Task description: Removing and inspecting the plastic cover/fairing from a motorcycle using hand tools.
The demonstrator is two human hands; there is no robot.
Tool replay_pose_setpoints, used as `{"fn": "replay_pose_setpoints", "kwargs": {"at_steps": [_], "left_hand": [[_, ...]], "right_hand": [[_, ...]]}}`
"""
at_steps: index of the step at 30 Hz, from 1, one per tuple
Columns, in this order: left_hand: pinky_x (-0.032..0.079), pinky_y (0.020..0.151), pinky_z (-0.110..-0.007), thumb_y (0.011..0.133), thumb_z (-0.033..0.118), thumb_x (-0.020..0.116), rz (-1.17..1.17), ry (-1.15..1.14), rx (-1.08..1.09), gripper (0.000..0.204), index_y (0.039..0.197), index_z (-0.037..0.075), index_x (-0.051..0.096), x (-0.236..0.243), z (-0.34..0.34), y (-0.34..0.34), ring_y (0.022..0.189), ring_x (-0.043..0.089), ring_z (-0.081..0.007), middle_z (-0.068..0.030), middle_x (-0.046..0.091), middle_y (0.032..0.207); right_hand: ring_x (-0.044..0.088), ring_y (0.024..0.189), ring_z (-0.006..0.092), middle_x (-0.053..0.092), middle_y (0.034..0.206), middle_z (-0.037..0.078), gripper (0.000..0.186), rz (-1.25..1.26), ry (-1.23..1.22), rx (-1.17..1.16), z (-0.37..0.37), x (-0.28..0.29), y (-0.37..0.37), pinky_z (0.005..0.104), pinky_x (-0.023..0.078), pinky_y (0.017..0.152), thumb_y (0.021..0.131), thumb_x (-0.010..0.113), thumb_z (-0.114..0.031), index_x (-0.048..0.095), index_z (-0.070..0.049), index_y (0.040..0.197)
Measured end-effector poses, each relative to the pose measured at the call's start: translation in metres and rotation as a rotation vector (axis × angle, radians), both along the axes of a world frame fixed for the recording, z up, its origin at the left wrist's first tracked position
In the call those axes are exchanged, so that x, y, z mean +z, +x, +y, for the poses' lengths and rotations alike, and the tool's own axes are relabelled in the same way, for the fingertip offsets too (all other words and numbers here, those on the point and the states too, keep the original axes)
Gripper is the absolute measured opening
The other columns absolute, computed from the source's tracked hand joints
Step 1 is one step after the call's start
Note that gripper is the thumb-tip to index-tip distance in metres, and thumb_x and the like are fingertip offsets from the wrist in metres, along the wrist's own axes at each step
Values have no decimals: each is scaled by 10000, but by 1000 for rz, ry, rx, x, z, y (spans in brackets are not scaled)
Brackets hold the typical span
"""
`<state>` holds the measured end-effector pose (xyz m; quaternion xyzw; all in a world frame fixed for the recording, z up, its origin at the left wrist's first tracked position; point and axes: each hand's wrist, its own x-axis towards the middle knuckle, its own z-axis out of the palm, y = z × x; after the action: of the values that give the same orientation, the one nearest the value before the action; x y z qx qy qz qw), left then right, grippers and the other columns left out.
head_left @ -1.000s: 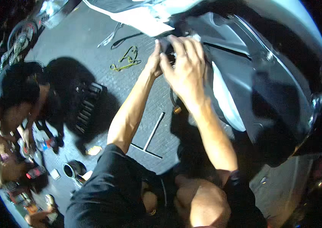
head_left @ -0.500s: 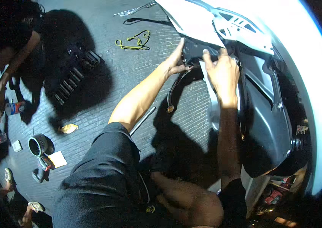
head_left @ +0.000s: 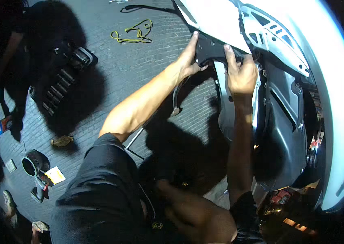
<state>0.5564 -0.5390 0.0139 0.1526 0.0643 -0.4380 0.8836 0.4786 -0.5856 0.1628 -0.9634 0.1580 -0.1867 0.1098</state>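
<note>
Along the lower edge of the white panel (head_left: 217, 22), a black part (head_left: 209, 49) sits between the two hands. The left hand (head_left: 187, 61) grasps its left end, fingers and thumb parted around the edge. The right hand (head_left: 241, 75) lays an extended index finger against its right side, the other fingers curled; whether these grip, I cannot tell. Well apart, a yellow cord (head_left: 135, 40) lies on the ribbed floor (head_left: 98, 24).

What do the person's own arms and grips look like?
Left grip and right grip: both bare, no gloves or watch visible. Forearms bare too. Left sleeve and right sleeve: dark, black-looking cloth, ending near the elbows.
</note>
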Motion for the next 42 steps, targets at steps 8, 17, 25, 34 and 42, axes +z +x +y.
{"fn": "replay_pose_setpoints", "kwargs": {"at_steps": [8,17,25,34,42], "left_hand": [[387,956,-527,833,722,439,-87,63,40,693,1229,159,526,4,3,4,1100,525,-242,-104,572,1197],[414,973,-507,941,416,249,3,55,49,525,1154,49,559,0,-10,14,1098,560,-271,-135,621,1129],[524,858,-449,981,333,216,50,67,203,484,1078,19,571,-3,-28,19,920,641,-268,-145,652,1004],[479,962,-436,984,411,185,-186,187,190,547,1173,54,554,0,-16,17,1008,637,-259,-130,642,1115],[500,916,-420,980,419,173,-37,119,185,567,1179,42,548,-6,-25,4,1020,623,-276,-139,629,1114]], "right_hand": [[672,590,301,634,611,193,488,12,30,36,1,-1,-4,399,532,588,833,617,-432,648,55,858],[664,621,317,627,621,197,521,61,-276,105,-4,8,-18,410,513,607,858,606,-436,643,77,938],[672,728,362,659,736,223,525,65,-194,56,-3,-3,-17,428,510,678,867,598,-443,620,64,1001],[676,652,338,656,650,175,433,4,-111,89,-1,-8,-15,425,527,610,835,601,-424,653,6,833],[655,620,361,619,612,203,472,-16,-76,-3,-3,-8,-12,437,518,586,852,610,-431,641,33,928]]}}
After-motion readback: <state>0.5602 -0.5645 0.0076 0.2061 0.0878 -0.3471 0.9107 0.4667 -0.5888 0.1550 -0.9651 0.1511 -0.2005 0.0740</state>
